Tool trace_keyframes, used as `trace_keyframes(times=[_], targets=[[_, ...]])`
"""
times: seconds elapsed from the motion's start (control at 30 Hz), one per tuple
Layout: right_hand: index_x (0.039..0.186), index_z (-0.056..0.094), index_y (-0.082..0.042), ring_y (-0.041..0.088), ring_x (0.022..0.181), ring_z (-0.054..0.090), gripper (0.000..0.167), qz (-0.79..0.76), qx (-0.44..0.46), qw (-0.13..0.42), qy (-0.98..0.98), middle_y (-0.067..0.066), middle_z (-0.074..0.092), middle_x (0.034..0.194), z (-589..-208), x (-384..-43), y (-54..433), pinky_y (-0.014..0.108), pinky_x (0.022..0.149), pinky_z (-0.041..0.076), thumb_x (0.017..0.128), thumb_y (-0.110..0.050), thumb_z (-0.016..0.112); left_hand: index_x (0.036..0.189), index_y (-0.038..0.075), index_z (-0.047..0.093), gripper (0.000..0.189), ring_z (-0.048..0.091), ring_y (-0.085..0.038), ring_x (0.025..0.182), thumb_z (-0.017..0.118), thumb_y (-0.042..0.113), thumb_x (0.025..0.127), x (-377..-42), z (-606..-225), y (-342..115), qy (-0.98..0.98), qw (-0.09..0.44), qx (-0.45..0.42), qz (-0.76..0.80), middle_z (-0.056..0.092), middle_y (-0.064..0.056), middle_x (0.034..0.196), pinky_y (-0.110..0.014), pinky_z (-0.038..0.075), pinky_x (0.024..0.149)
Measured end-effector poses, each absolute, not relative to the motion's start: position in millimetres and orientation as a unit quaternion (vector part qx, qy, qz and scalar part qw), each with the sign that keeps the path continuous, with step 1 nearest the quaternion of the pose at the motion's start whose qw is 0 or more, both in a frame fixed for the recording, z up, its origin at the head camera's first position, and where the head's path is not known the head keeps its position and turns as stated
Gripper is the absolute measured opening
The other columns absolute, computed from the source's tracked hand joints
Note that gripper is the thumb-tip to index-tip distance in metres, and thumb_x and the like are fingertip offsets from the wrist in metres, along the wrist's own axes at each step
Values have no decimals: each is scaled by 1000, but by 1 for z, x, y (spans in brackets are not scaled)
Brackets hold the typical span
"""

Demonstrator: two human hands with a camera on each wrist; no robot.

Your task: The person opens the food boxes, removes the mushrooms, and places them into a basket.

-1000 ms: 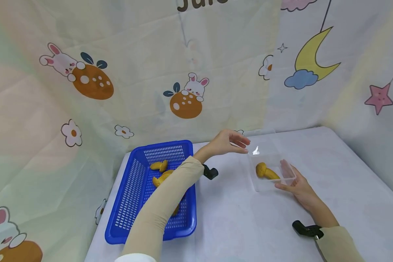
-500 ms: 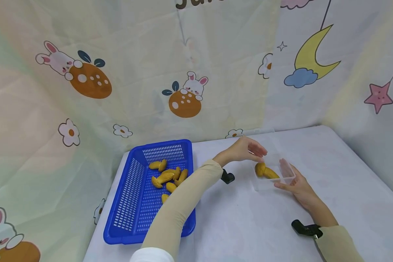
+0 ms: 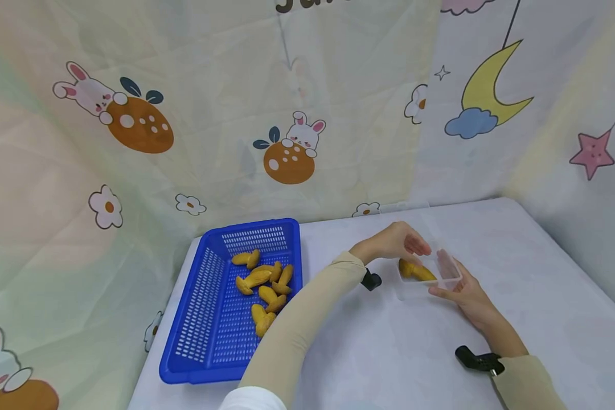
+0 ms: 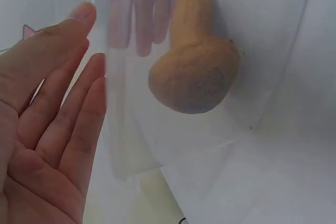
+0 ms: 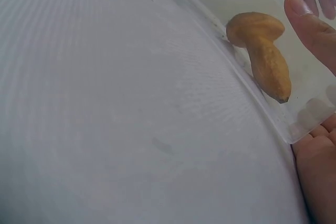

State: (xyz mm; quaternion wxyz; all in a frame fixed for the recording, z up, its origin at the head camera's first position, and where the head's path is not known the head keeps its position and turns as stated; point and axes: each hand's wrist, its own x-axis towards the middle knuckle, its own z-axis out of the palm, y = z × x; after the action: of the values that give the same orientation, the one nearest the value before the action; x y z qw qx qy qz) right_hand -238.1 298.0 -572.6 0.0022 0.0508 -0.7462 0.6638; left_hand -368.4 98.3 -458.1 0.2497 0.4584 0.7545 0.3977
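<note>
A yellow-brown mushroom (image 3: pixel 416 270) lies inside a clear plastic box (image 3: pixel 448 283) on the right half of the table. My right hand (image 3: pixel 468 293) grips the box's right end, thumb on the near side and fingers behind the wall. My left hand (image 3: pixel 398 242) hovers at the box's far left side, its fingers loosely extended with nothing between them. In the left wrist view, the left fingers (image 4: pixel 79 114) are beside the box wall, and the mushroom (image 4: pixel 194 56) shows through the plastic. The right wrist view has the mushroom (image 5: pixel 262 53) and the right thumb (image 5: pixel 312 30).
A blue perforated basket (image 3: pixel 184 319) stands on the left of the white table (image 3: pixel 389 353), with several more mushrooms (image 3: pixel 256 279) in it. The left forearm crosses in front of the basket's right edge. A printed curtain (image 3: pixel 225 142) rises behind the table.
My left hand has moved right and toward me, from beside the box to over its left part. More mushrooms in the basket are uncovered. The right hand keeps its hold on the box.
</note>
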Motion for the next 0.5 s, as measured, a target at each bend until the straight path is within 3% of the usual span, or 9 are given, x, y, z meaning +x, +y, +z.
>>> trace_keyframes(times=[0.33, 0.5], targets=[[162, 11, -20, 23, 152, 5, 95, 658, 49, 4, -751, 6, 7, 167, -574, -236, 299, 5, 105, 26, 91, -3, 72, 110, 0, 74, 34, 69, -18, 103, 84, 3, 77, -367, -464, 109, 771, 241, 466, 362, 74, -6, 107, -12, 50, 84], [162, 11, -21, 21, 152, 6, 95, 655, 46, 2, -754, 6, 7, 167, -574, -236, 299, 4, 104, 27, 91, -5, 72, 109, 4, 74, 33, 67, -7, 100, 84, 1, 77, -364, -467, 114, 779, 249, 454, 353, 73, -1, 108, -10, 48, 86]])
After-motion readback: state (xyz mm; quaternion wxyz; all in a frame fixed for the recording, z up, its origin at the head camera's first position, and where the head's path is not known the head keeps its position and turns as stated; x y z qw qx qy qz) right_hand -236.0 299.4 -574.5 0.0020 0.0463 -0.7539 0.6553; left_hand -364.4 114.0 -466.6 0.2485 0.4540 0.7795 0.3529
